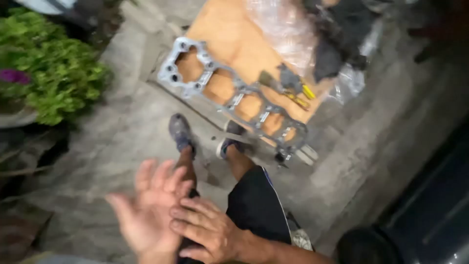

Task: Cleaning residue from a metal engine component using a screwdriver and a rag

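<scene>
Left hand: the left hand (149, 212) shows at lower centre, palm spread, empty, blurred.
Right hand: the right hand (207, 230) lies fingers-flat against it, gripping nothing.
Gasket: the metal head gasket (234, 95) lies on the plywood board (229, 34), upper centre, untouched.
Tools: the yellow-handled tools (295, 90) lie beside it.
Progress: no handling under way.

Concrete yard floor seen from my standing height, with engine parts laid out on a wooden board.

A flat metal gasket (234, 95) with four round openings lies across the wooden board (229, 34). Just right of the gasket sit yellow-handled tools (298, 93); beyond them, clear plastic sheeting (283, 24). Far left of the gasket, a green potted plant (53, 68).
</scene>
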